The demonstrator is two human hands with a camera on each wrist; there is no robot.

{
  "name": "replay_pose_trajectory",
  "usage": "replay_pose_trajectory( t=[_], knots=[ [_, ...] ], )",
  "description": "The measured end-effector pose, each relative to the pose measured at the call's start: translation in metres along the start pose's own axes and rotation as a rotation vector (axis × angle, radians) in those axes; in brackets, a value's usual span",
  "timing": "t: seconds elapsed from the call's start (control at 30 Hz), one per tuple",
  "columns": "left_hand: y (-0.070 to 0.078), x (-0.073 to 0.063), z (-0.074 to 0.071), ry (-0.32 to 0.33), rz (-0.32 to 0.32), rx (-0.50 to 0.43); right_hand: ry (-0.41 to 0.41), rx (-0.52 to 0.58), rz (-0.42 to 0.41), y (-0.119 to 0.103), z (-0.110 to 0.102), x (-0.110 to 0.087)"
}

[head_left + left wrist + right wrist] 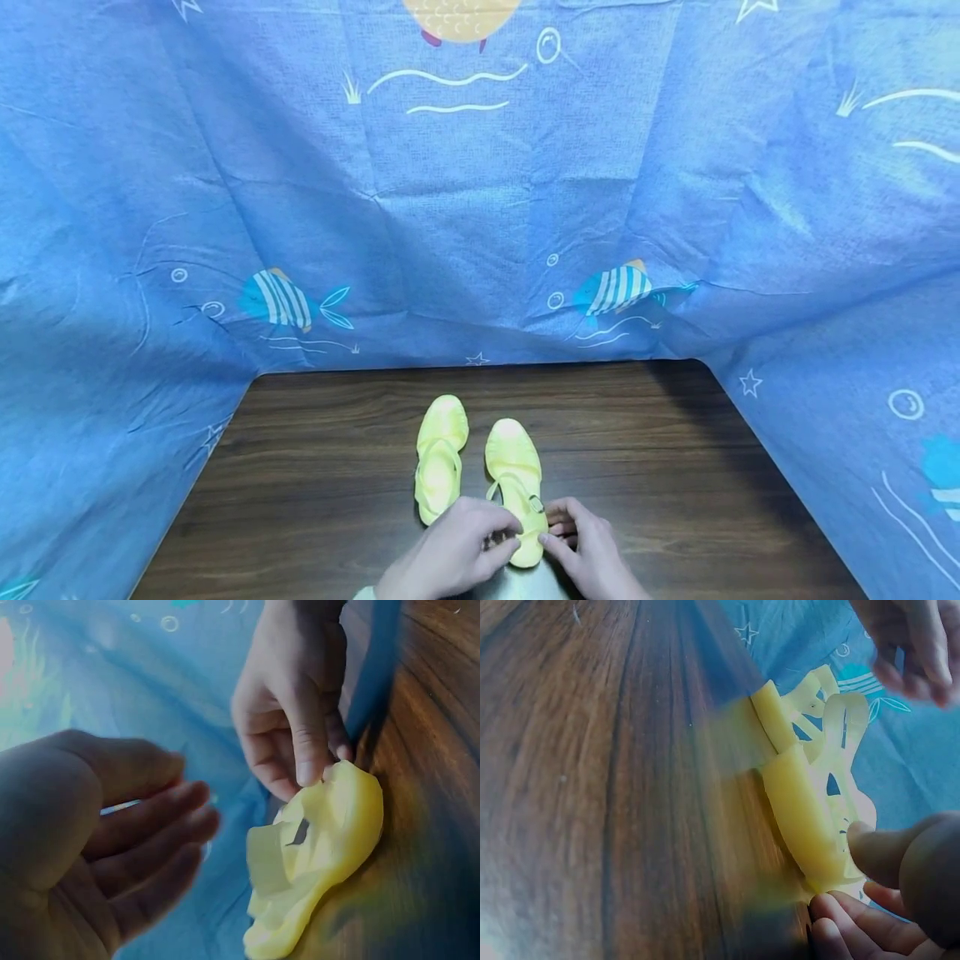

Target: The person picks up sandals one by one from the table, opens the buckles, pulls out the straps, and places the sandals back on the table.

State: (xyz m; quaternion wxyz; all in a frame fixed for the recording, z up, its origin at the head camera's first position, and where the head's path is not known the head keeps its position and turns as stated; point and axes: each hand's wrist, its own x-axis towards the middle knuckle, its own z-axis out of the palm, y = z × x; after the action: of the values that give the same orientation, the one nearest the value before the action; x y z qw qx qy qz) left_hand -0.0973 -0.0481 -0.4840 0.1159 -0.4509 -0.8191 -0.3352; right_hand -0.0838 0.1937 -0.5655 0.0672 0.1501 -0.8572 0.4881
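Across wood-grain tabletop [675, 467], twisting of yellow sandal [517, 498] is risked: heel pinched by right hand [585, 546] only, left hand [467, 546] loose beside.

Creased blue fabric backdrop [465, 225] behind and beside a dark-brown wood-grain tabletop [637, 450]
Striped turquoise fish [283, 300] and white wavy lines [450, 81] pattern it.
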Motion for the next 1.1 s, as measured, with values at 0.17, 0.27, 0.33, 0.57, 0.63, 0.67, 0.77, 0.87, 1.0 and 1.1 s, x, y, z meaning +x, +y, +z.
replay_pose_trajectory(
  t=[0.17,0.27,0.33,0.57,0.63,0.67,0.77,0.87,1.0,1.1],
  knots=[
    [-0.01,0.023,0.014,-0.076,0.034,0.114,0.037,-0.06,-0.042,0.0,0.001,0.001],
    [-0.016,0.035,0.025,-0.136,0.06,0.218,0.064,-0.067,-0.104,0.0,0.002,0.001],
    [-0.02,0.041,0.033,-0.162,0.078,0.254,0.079,-0.066,-0.136,0.0,0.002,0.0],
    [-0.031,0.053,0.052,-0.243,0.053,0.256,0.112,-0.077,-0.195,0.0,0.001,0.001],
    [-0.033,0.056,0.053,-0.284,0.022,0.246,0.116,-0.082,-0.19,0.0,0.001,0.001],
    [-0.034,0.057,0.052,-0.308,0.007,0.239,0.115,-0.085,-0.183,0.0,0.0,0.001],
    [-0.035,0.059,0.049,-0.388,-0.022,0.24,0.107,-0.097,-0.152,-0.001,0.0,0.0],
    [-0.037,0.06,0.045,-0.454,-0.031,0.223,0.093,-0.109,-0.118,-0.001,-0.001,0.0],
    [-0.041,0.06,0.042,-0.469,-0.025,0.183,0.074,-0.11,-0.088,0.0,-0.003,0.0],
    [-0.045,0.058,0.041,-0.447,-0.002,0.171,0.052,-0.092,-0.075,0.0,-0.005,0.001]
  ],
)
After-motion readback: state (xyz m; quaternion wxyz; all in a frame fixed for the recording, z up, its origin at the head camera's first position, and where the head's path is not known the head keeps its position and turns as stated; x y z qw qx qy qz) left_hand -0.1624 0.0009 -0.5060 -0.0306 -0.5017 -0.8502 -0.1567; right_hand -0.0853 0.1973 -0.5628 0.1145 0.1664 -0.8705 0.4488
